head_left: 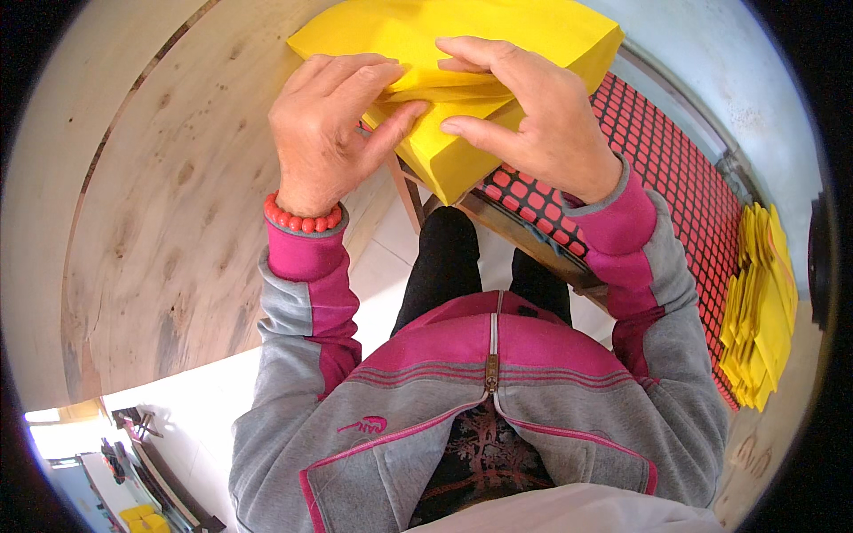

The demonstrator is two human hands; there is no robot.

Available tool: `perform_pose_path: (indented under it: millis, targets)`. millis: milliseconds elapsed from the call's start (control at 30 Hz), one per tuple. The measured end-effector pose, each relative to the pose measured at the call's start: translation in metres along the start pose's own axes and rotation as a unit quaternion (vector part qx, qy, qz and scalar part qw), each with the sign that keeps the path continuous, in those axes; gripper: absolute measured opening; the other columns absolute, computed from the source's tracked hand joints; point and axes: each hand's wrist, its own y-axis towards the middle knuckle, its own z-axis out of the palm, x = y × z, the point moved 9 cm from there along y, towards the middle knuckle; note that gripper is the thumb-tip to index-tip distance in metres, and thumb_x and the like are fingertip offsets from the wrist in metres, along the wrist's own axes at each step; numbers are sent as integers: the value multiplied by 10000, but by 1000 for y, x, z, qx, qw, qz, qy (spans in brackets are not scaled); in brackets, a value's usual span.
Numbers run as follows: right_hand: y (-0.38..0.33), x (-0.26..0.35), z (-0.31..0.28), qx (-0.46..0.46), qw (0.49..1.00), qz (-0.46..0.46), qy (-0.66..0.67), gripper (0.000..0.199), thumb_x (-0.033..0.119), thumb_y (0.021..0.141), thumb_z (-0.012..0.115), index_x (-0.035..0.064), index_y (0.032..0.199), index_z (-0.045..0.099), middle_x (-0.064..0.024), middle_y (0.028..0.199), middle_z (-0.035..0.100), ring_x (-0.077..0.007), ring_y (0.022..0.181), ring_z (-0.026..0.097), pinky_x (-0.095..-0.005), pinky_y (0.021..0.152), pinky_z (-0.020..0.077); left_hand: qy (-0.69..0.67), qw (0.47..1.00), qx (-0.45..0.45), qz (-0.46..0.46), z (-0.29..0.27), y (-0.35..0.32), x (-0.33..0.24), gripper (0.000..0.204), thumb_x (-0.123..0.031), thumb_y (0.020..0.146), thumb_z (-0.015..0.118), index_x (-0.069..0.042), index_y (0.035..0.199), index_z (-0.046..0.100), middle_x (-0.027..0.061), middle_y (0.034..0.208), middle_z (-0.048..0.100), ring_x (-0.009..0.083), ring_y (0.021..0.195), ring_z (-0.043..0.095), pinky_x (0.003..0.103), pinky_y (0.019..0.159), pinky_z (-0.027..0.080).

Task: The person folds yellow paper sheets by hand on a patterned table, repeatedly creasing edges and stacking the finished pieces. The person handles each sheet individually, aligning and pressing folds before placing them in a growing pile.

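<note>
A bright yellow bag (458,164), seemingly of soft fabric, lies at the top middle with a boxy, folded shape and a pointed corner toward me. My left hand (333,120), a red bead bracelet at its wrist, grips the bag's folded edge between thumb and fingers. On the other side, my right hand (542,111) rests against the bag with thumb and forefinger spread wide around the creased ridge. Its remaining fingers are mostly hidden behind the forefinger.
A pale wooden board (169,204) fills the left. Beneath the bag runs a bench with a red-and-black patterned cover (662,160), along a light blue wall (737,80). Several flat yellow pieces (760,306) are stacked at its right end. More yellow items (144,519) show at lower left.
</note>
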Motion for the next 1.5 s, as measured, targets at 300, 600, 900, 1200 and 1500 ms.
perform_pose_path:
  millis: [300,600,900,1200,1500]
  targets:
    - [1,4,5,36,999,-12,-31,293,99,828,762,27,1083,639,-149,1144,685,-323,1014,676,-359,863,544,96,994,44,5,-4,-2,-5,330,-197,670,854,-116,964,727,12,1053,720,263,953,642,381,827,484]
    - [9,-2,8,0,999,-5,-47,160,132,924,638,49,1060,622,-135,990,661,-344,912,657,-410,767,529,5,999,45,30,9,11,1,312,-192,740,827,-88,1017,728,67,1036,726,278,975,673,393,861,510]
    - [6,-13,-1,-16,1000,-1,-25,250,227,922,667,38,1083,639,-143,991,662,-351,932,653,-425,790,521,-225,958,95,-149,38,2,33,218,-67,858,750,-12,1064,704,135,972,724,276,863,705,326,736,551]
    - [1,-30,6,21,998,49,22,244,288,901,652,85,1036,661,-130,983,676,-355,939,658,-458,787,524,-218,956,133,-143,46,11,27,195,51,885,669,-10,1067,706,112,1116,739,250,1038,684,337,897,533]
    - [-19,-87,-16,55,994,47,-87,228,241,970,585,63,1094,657,-129,1043,688,-332,979,662,-426,829,528,-321,903,162,-236,55,2,48,182,17,977,580,6,1127,683,33,963,693,98,884,635,230,767,514]
